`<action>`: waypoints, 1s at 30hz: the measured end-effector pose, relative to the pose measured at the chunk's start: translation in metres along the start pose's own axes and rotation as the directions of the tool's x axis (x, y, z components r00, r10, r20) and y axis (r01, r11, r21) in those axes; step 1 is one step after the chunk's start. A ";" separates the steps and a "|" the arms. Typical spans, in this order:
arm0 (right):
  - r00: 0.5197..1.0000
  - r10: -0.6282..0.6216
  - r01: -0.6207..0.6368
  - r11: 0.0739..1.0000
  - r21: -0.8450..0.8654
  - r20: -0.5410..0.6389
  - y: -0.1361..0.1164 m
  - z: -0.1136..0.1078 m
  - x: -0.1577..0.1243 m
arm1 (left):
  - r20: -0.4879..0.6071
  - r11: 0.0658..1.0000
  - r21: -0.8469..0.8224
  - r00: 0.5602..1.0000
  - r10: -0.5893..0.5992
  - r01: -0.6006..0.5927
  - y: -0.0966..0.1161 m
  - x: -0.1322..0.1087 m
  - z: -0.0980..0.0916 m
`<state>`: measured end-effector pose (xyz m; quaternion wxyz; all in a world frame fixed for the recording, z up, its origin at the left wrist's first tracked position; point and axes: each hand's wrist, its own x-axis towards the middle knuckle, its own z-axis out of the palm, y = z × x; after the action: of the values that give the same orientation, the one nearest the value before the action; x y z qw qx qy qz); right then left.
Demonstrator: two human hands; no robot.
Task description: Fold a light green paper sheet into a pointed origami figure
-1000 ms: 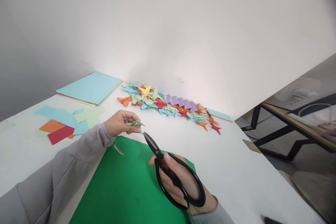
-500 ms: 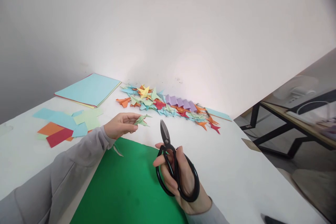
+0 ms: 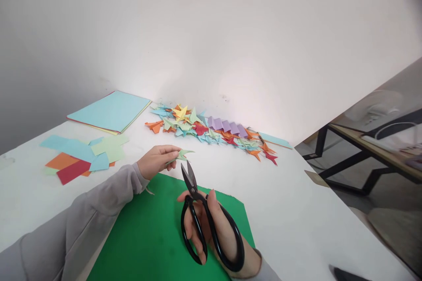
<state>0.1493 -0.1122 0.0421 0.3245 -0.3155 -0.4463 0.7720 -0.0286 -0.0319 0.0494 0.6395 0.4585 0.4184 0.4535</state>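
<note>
Between the thumb and fingers of my left hand (image 3: 160, 159) is a small folded piece of light green paper (image 3: 183, 154), its pointed ends sticking out to the right. My right hand (image 3: 219, 228) holds black-handled scissors (image 3: 193, 191), fingers through the loops. The scissor blades are apart and point up, with their tips just below the folded paper; I cannot tell whether they touch it. Under both hands lies a green sheet (image 3: 154, 228) on the white table (image 3: 296, 219).
Folded paper shapes in many colours (image 3: 194, 125) lie along the wall, with purple pleated paper (image 3: 227, 126) among them. At left are loose paper pieces (image 3: 79, 156) and a stack of coloured sheets (image 3: 110, 112). A dark object (image 3: 346, 273) sits at the lower right edge.
The scissors have opened and moved left, closer to the folded paper. My left hand has shifted slightly right, and the paper has turned in its fingers.
</note>
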 end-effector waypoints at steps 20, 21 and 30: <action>0.998 0.039 -0.038 0.999 0.010 -0.049 -0.002 0.000 0.001 | 0.046 0.981 0.179 0.997 0.064 -0.071 0.000 -0.002 0.005; 0.998 0.037 -0.037 0.999 0.011 -0.049 -0.002 -0.001 0.001 | 0.052 0.980 0.181 0.996 0.069 -0.077 -0.001 -0.002 0.005; 0.997 0.065 -0.066 0.998 -0.018 -0.050 -0.003 0.000 0.000 | 0.046 0.977 0.195 0.996 0.081 -0.089 0.000 -0.002 0.006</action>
<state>0.1498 -0.1112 0.0452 0.3071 -0.3522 -0.4351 0.7697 -0.0234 -0.0351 0.0506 0.5791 0.5454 0.4289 0.4280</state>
